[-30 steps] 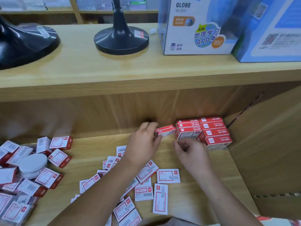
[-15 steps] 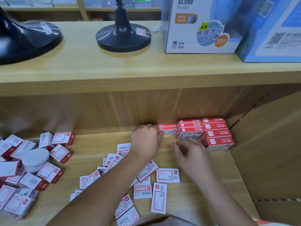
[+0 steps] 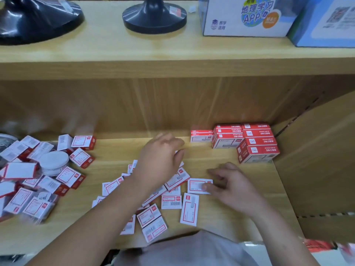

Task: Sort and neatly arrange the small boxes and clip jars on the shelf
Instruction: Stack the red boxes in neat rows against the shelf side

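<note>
Box (image 3: 198, 186): flat on the shelf (image 3: 211, 156), long axis left-right, just left of my right hand (image 3: 230, 185). Thumb touches it, fingers loosely bent, nothing lifted.
Left hand (image 3: 161, 160): over the scatter (image 3: 151, 215), blurred, grip unclear.
Stack (image 3: 249, 143): back-right, nearer my right hand.
</note>
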Demonstrator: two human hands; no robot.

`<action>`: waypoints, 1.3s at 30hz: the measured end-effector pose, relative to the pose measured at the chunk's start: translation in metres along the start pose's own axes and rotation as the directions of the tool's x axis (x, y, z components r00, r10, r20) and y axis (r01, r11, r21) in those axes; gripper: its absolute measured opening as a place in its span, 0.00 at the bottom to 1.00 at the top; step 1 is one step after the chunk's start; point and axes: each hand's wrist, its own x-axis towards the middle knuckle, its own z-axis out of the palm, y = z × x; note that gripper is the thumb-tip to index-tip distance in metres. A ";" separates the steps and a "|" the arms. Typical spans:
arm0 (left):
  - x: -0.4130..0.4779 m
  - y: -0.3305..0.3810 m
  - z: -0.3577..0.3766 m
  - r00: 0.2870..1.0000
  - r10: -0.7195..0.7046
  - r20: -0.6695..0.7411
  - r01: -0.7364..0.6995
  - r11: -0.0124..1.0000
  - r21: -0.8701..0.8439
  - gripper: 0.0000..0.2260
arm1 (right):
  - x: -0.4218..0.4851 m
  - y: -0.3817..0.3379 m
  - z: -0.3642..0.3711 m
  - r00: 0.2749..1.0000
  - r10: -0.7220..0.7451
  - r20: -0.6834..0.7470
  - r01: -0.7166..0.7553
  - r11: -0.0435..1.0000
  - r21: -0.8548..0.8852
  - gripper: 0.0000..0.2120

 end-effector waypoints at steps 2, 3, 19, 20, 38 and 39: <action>-0.036 0.015 -0.019 0.994 -0.047 0.101 0.047 0.999 -0.003 0.12 | -0.011 0.003 0.005 0.999 -0.041 0.014 0.042 0.998 -0.046 0.22; -0.051 0.026 -0.024 0.974 -0.086 0.209 0.083 0.996 0.025 0.16 | -0.015 0.004 0.008 0.998 -0.059 -0.015 0.058 0.996 -0.071 0.22; -0.125 0.082 0.024 0.992 -0.007 0.122 -0.002 0.997 0.074 0.17 | -0.047 0.006 -0.002 0.984 0.119 -0.129 -0.022 0.813 0.581 0.13; -0.124 0.080 0.026 0.992 -0.010 0.123 0.010 1.000 -0.002 0.19 | -0.047 0.005 -0.003 0.985 0.123 -0.122 -0.026 0.804 0.594 0.13; -0.079 0.064 0.036 0.990 -0.027 0.140 0.034 0.998 -0.048 0.13 | -0.055 0.009 -0.007 0.995 0.014 -0.094 0.035 0.862 0.506 0.17; -0.080 0.064 0.036 0.989 -0.008 0.150 0.020 0.997 -0.078 0.11 | -0.055 0.010 -0.007 0.993 0.011 -0.116 0.048 0.867 0.496 0.16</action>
